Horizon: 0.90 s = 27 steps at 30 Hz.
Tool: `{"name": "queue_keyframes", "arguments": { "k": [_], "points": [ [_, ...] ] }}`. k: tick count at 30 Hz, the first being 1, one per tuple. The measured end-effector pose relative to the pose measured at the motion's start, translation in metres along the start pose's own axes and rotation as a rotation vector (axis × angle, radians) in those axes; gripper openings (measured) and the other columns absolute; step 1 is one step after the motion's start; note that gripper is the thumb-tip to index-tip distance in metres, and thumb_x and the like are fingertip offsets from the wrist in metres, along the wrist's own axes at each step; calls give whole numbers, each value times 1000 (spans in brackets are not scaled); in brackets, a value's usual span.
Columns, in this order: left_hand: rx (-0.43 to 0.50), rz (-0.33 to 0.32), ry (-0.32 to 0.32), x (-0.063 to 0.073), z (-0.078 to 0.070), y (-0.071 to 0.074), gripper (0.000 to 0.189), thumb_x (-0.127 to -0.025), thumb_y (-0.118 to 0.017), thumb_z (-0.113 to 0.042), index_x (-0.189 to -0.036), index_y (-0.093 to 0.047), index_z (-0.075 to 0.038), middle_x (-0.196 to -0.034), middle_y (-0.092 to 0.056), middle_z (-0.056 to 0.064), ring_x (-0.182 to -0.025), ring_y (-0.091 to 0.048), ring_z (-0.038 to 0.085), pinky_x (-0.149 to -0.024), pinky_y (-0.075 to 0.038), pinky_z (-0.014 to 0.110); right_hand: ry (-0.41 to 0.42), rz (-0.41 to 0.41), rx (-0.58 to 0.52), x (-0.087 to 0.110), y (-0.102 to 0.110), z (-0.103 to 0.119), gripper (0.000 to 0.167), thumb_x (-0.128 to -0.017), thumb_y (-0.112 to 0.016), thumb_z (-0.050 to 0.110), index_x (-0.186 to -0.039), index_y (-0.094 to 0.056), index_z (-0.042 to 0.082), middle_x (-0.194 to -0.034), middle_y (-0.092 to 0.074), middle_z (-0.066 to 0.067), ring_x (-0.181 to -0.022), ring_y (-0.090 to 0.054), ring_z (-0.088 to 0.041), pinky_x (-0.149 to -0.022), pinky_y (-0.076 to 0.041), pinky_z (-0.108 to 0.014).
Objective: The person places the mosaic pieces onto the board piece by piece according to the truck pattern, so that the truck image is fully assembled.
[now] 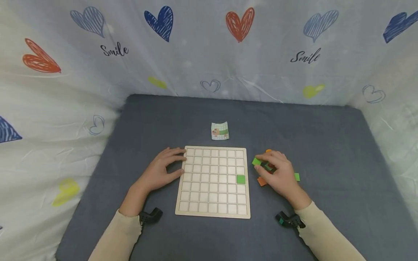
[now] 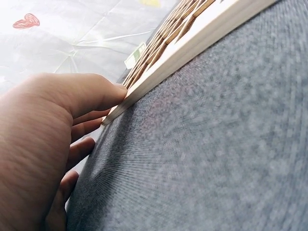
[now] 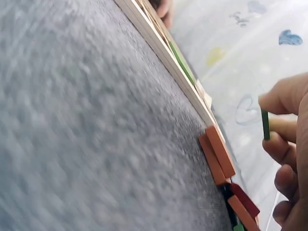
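Note:
A pale wooden grid board [image 1: 213,214] lies on the table, with one green square tile [image 1: 241,179] set in a cell of its right column. My left hand [image 1: 166,169] touches the board's left edge with its fingertips and thumb, fingers fairly straight, as the left wrist view also shows. To the right of the board, my right hand [image 1: 281,174] pinches a green tile [image 3: 265,125] between thumb and fingers, raised above a small heap of tiles. Orange tiles [image 3: 219,151], a dark red tile [image 3: 245,199] and other green ones lie under that hand, which partly covers them.
Beyond the board lies a small picture card [image 1: 220,131] with a coloured grid pattern. A grey cloth [image 1: 294,127] covers the table. White curtains with printed hearts [image 1: 240,24] hang behind and at the sides.

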<state>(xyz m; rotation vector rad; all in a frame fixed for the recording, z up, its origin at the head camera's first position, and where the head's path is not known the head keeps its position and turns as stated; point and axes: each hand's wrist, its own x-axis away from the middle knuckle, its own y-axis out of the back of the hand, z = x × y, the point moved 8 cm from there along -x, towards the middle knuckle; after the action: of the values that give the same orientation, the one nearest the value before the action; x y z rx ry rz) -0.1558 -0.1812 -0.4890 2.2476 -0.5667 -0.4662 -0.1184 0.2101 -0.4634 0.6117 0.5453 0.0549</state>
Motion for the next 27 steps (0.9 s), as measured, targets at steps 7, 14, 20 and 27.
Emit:
{"name": "queue_keyframes", "arguments": {
  "k": [7,14,20,27],
  "points": [
    [-7,-3,-12,-1,-2,2,43,-100,-84,-26,-140,-75,-12,-162,-56,8,-157,-42,36,-139,-18,54,80,148,-34,5,-19,12,34,-87,-92,6,-119,-84,12,-113,-73,4,-93,-62,-17,-78,-49,-27],
    [-1,0,-6,0,1,2,43,-100,-85,-26,-139,-75,-13,-162,-56,6,-157,-42,34,-139,-17,51,174,246,-29,12,-31,27,35,-85,-92,8,-119,-84,16,-113,-71,9,-91,-59,-11,-83,-44,-29],
    [7,-3,-9,1,0,1,42,-100,-84,-27,-139,-75,-14,-162,-56,7,-157,-42,35,-139,-17,53,257,339,-11,17,-41,38,34,-88,-89,11,-121,-84,16,-113,-69,9,-94,-57,-10,-81,-48,-29],
    [4,-3,-9,1,1,0,42,-100,-84,-26,-140,-75,-14,-162,-56,7,-157,-42,36,-139,-17,53,286,393,46,21,-49,41,28,-92,-87,19,-120,-83,18,-113,-68,11,-97,-58,-9,-83,-50,-30]
  ]
}}
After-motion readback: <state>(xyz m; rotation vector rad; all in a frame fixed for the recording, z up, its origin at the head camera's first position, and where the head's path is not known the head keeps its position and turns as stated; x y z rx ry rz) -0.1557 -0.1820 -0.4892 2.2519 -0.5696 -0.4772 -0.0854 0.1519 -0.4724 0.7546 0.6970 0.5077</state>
